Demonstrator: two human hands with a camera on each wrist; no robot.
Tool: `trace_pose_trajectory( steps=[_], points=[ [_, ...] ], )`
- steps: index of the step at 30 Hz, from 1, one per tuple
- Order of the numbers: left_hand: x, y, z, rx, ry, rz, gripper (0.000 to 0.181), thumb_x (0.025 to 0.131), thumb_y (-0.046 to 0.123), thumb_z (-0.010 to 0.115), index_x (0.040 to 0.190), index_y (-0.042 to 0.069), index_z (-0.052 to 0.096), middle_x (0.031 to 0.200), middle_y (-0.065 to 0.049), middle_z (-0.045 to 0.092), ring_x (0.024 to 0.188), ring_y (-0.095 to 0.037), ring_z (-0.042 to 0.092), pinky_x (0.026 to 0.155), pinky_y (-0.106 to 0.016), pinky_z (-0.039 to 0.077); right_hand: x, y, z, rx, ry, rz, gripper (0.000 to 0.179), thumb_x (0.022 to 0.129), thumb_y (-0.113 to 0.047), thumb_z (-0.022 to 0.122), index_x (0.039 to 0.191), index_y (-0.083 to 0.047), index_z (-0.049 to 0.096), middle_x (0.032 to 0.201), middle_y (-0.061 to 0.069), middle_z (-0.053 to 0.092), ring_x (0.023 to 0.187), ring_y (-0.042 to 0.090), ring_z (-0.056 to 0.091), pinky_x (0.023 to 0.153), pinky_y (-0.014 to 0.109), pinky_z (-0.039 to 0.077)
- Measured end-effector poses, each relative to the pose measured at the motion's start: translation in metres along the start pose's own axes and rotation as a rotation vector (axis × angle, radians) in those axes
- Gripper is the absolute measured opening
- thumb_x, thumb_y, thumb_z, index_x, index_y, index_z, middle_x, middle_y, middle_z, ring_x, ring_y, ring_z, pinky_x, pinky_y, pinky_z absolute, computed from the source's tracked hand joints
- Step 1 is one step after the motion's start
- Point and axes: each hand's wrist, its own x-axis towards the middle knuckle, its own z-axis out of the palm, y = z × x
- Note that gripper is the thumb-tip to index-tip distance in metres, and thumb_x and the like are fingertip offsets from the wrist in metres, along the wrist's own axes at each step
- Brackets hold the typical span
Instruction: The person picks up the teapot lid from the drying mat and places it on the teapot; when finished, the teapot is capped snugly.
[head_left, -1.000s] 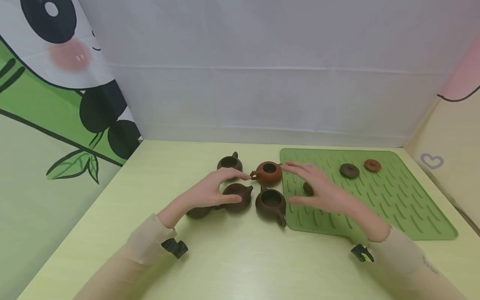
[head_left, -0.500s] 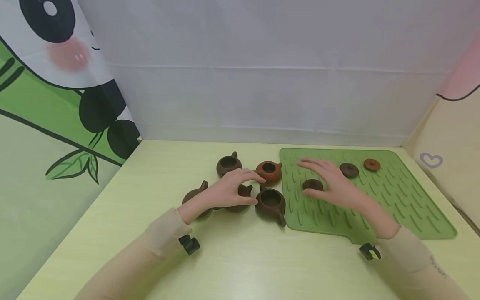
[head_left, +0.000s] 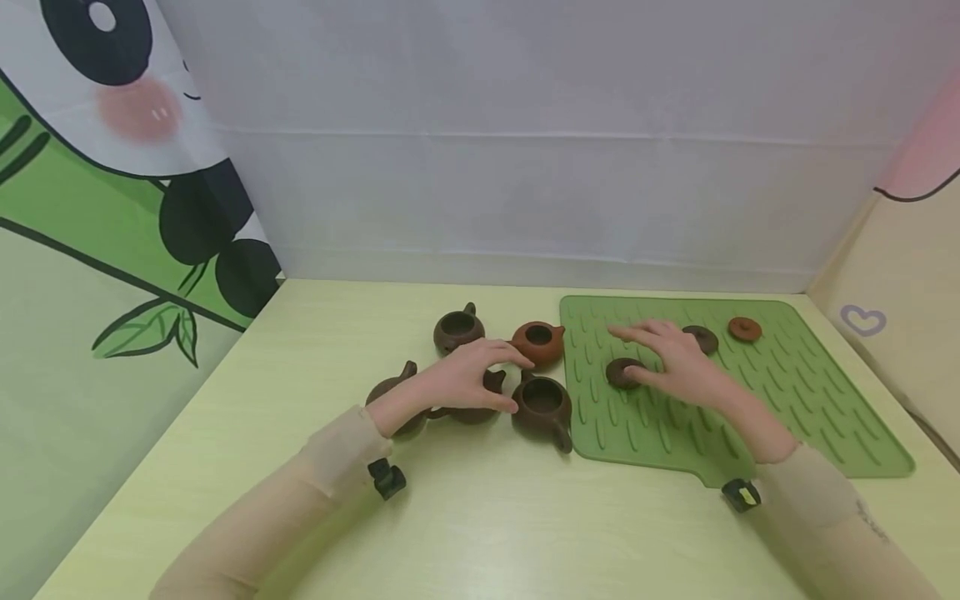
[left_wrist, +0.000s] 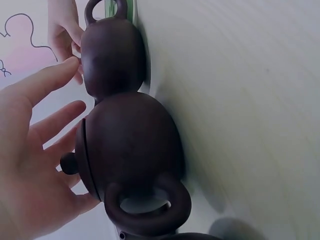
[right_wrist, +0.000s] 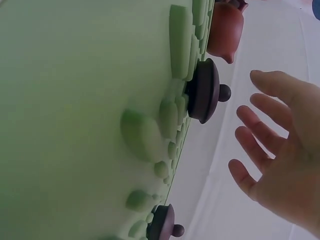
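My left hand (head_left: pixel 476 375) hovers over a dark lidded teapot (left_wrist: pixel 135 135) with its fingers spread. Its thumb reaches the rim of a dark teapot (head_left: pixel 536 427) that has no lid. Over the green mat, my right hand (head_left: pixel 675 358) holds nothing. A dark teapot lid (right_wrist: pixel 202 92) lies knob up on the mat just ahead of its thumb, and in the right wrist view the fingertips stand apart from the knob. Part of the lidded teapot is hidden under the left hand in the head view.
A reddish open teapot (head_left: pixel 540 357) sits behind the dark one. Another open dark teapot (head_left: pixel 459 333) is at the back, and a further teapot (head_left: pixel 390 387) stands at left. The green mat (head_left: pixel 802 425) also bears a second dark lid (head_left: pixel 703 340) and a reddish lid (head_left: pixel 745 329).
My left hand has moved right, from the lidded teapot toward the open dark one. My right hand has moved right from the mat's left edge to the dark lid.
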Motion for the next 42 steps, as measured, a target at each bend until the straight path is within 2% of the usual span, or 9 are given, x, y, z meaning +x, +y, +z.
trace_pose_trajectory(
  steps=[9, 16, 28, 37, 42],
  points=[
    [0.009, -0.008, 0.001, -0.055, -0.056, 0.036, 0.046, 0.084, 0.031, 0.079, 0.125, 0.017, 0.065, 0.134, -0.001, 0.061, 0.127, -0.020, 0.055, 0.109, -0.040, 0.043, 0.003, 0.005, -0.001, -0.028, -0.045, 0.073, 0.042, 0.092, -0.017, 0.070, 0.133, -0.012, 0.062, 0.112, 0.009, 0.067, 0.104, 0.031, 0.055, 0.079, 0.048, 0.036],
    [0.012, -0.015, 0.003, -0.080, -0.049, 0.041, 0.041, 0.083, 0.028, 0.080, 0.121, 0.018, 0.066, 0.128, 0.002, 0.064, 0.123, -0.016, 0.057, 0.107, -0.037, 0.045, 0.005, 0.007, 0.000, -0.027, -0.065, 0.114, 0.029, 0.091, -0.014, 0.069, 0.120, -0.012, 0.067, 0.101, 0.005, 0.066, 0.101, 0.030, 0.057, 0.081, 0.054, 0.038],
    [0.016, -0.019, 0.005, -0.135, -0.052, 0.038, 0.039, 0.082, 0.025, 0.080, 0.118, 0.017, 0.066, 0.122, 0.002, 0.067, 0.118, -0.018, 0.060, 0.104, -0.039, 0.047, 0.008, 0.009, 0.001, -0.018, -0.114, 0.154, 0.016, 0.092, -0.014, 0.068, 0.108, -0.014, 0.069, 0.093, 0.001, 0.068, 0.098, 0.030, 0.059, 0.081, 0.057, 0.039],
    [0.015, -0.019, 0.008, -0.172, -0.057, 0.004, 0.039, 0.083, 0.026, 0.080, 0.118, 0.021, 0.066, 0.123, 0.005, 0.066, 0.121, -0.016, 0.059, 0.105, -0.037, 0.046, 0.007, 0.012, 0.005, -0.011, -0.105, 0.155, 0.013, 0.092, -0.017, 0.069, 0.104, -0.015, 0.069, 0.090, -0.002, 0.068, 0.094, 0.025, 0.060, 0.083, 0.057, 0.038],
    [0.014, -0.019, 0.007, -0.190, -0.054, -0.017, 0.039, 0.082, 0.026, 0.081, 0.118, 0.023, 0.067, 0.124, 0.006, 0.066, 0.122, -0.016, 0.058, 0.106, -0.037, 0.045, 0.007, 0.011, 0.005, -0.015, -0.074, 0.144, 0.013, 0.093, -0.019, 0.069, 0.104, -0.015, 0.068, 0.088, -0.003, 0.067, 0.090, 0.021, 0.060, 0.081, 0.052, 0.040]
  ],
)
